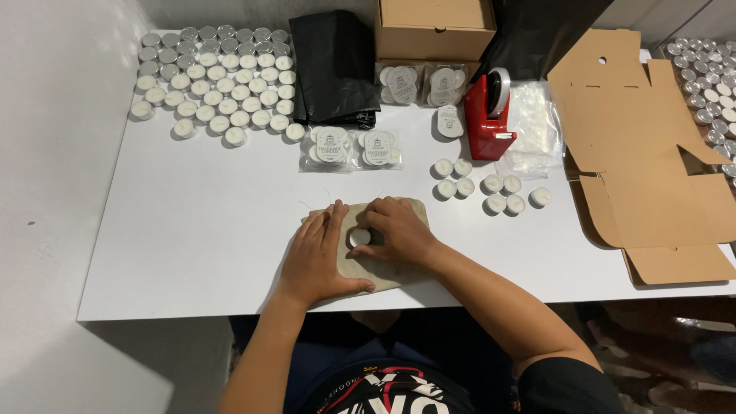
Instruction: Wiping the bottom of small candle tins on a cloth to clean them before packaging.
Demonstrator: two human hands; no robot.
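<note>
Left hand [318, 253] lies flat, fingers spread, palm down on a beige rough-woven cloth pad [383, 270] at the near table edge. Right hand [395, 230] is curled over a small round metal-cupped tealight [359, 237], pinching it between thumb and fingers, pressed base-up on the cloth just beside the left fingertips. Looks like the wiping or rubbing step: cup bottom against the cloth, left hand pinning the pad.

Just beyond the right hand: loose cluster of white tealights [491, 186], wax up. Further out, two clear packets of tealights with round labels [351, 147], more packets [422, 83] by a closed brown cardboard box [433, 27]. Red tape dispenser [488, 115] and clear plastic bags [533, 126] out to the right; a flattened cardboard carton [644, 153] well right. Far beyond the left hand: big block of tealights in rows [215, 80], folded black plastic bag [333, 69] beside it. White table [192, 230].

Next move, by my reading, calls for keeping the pinch firm while lifting the cup clear, left hand holding the cloth down so it doesn't drag.
</note>
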